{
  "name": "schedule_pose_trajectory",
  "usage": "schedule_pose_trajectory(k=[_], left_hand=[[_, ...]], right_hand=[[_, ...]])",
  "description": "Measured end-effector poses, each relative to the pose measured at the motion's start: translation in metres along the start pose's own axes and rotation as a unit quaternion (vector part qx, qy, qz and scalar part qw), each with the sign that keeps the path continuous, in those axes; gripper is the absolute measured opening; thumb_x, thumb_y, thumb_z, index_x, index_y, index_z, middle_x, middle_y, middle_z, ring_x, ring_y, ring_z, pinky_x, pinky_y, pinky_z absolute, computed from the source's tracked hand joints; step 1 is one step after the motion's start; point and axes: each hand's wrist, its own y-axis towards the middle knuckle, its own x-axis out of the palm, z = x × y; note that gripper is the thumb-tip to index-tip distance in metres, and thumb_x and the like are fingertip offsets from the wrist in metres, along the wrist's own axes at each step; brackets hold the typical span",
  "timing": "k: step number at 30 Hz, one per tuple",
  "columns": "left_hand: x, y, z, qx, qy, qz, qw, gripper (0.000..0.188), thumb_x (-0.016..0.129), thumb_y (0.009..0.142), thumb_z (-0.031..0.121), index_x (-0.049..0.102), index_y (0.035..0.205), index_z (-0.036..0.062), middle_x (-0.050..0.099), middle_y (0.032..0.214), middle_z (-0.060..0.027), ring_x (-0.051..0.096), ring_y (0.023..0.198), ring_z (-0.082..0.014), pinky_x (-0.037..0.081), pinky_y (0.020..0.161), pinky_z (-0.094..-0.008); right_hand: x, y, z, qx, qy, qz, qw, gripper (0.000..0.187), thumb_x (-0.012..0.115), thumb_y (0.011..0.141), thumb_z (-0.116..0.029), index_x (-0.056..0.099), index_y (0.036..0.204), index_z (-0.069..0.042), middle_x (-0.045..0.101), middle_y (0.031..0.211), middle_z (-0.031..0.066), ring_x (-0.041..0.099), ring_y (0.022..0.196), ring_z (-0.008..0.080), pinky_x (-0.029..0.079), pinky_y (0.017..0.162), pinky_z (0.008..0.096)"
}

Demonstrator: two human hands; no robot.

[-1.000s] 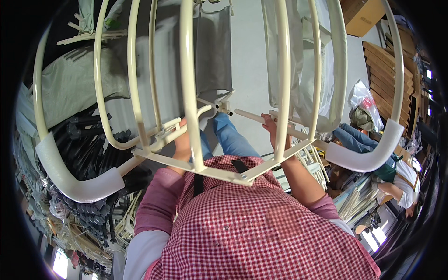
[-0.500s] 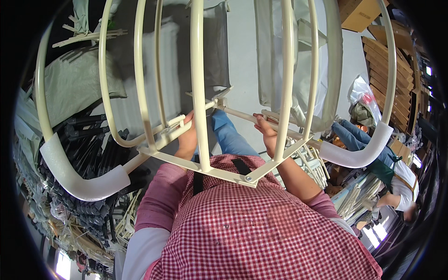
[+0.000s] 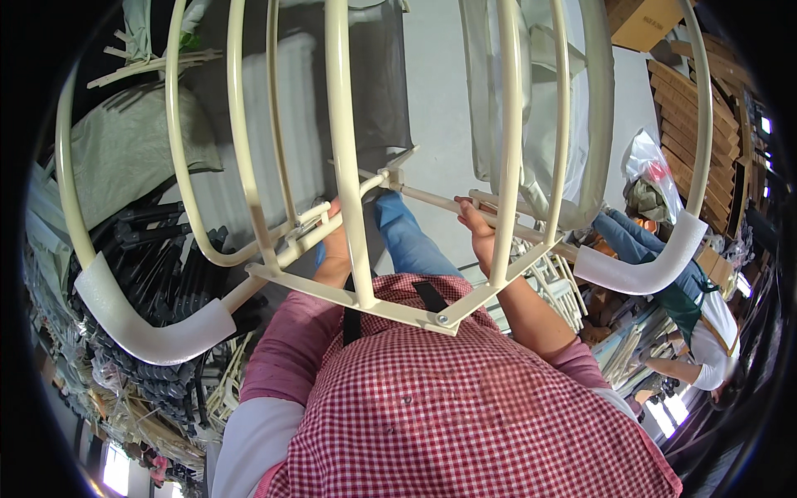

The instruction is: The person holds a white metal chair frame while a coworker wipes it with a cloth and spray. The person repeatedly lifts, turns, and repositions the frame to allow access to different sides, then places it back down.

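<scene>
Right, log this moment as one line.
left hand: on cream tube frame, fingers partly hidden | right hand: on same frame, opposite side | white sleeves: covering two frame corners | co-worker: right background

A pale grey floor is stretching through the middle; brown cardboard is lying stacked at the right, a carton is sitting near it, and bright windows are glowing low on both sides.

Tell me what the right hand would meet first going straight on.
Probably the cream tube, by the fingertips of the right hand; past that, the way looks free over grey floor, though depth is unclear.
</scene>
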Motion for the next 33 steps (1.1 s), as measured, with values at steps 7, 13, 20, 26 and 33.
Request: schedule_pose_trajectory(k=[7, 13, 20, 26, 33], left_hand=[[0.055, 0.020, -0.025, -0.158, -0.211, 0.172, 0.949, 0.046, 0.058, 0.090, 0.031, 0.055, 0.122, -0.0033, 0.055, 0.123, -0.0146, 0.055, 0.114, -0.0246, 0.042, 0.101, -0.0335], [0.077, 0.048, -0.030, -0.252, -0.264, 0.202, 0.909, 0.036, 0.058, 0.089, 0.030, 0.059, 0.109, -0.0008, 0.061, 0.104, -0.0106, 0.060, 0.101, -0.0200, 0.045, 0.093, -0.0310], [0.082, 0.023, -0.014, -0.168, -0.211, 0.175, 0.947, 0.030, 0.053, 0.089, 0.025, 0.060, 0.099, -0.0022, 0.059, 0.096, -0.0049, 0.055, 0.096, -0.0137, 0.043, 0.096, -0.0253], [0.087, 0.024, -0.013, -0.273, -0.244, 0.181, 0.913, 0.032, 0.049, 0.091, 0.027, 0.057, 0.102, -0.0021, 0.057, 0.106, -0.0087, 0.054, 0.106, -0.0180, 0.039, 0.101, -0.0275], [0.081, 0.028, -0.026, -0.251, -0.205, 0.115, 0.939, 0.055, 0.040, 0.097, 0.037, 0.048, 0.121, -0.0120, 0.055, 0.126, -0.0213, 0.051, 0.123, -0.0263, 0.035, 0.111, -0.0326]], right_hand=[[0.008, -0.015, -0.032, -0.061, -0.054, -0.006, 0.997, 0.032, 0.066, 0.090, -0.022, 0.063, 0.108, 0.004, 0.069, 0.097, 0.0136, 0.064, 0.094, 0.0192, 0.052, 0.083, 0.0319], [0.009, -0.014, -0.033, -0.079, -0.080, 0.013, 0.994, 0.025, 0.063, 0.089, -0.023, 0.068, 0.097, 0.001, 0.069, 0.091, 0.0108, 0.063, 0.089, 0.0214, 0.048, 0.083, 0.0326], [0.014, 0.005, -0.002, 0.062, 0.134, 0.017, 0.989, 0.032, 0.059, 0.095, -0.024, 0.062, 0.112, 0.003, 0.064, 0.110, 0.0118, 0.063, 0.100, 0.0205, 0.053, 0.090, 0.0328], [0.012, 0.001, 0.001, 0.040, 0.145, -0.023, 0.988, 0.035, 0.064, 0.092, -0.024, 0.063, 0.111, 0.005, 0.065, 0.113, 0.0156, 0.064, 0.101, 0.0229, 0.055, 0.088, 0.0329], [0.013, 0.004, 0.004, 0.024, 0.265, -0.033, 0.963, 0.033, 0.065, 0.091, -0.021, 0.065, 0.105, 0.008, 0.067, 0.107, 0.0170, 0.064, 0.100, 0.0238, 0.058, 0.083, 0.0335]])
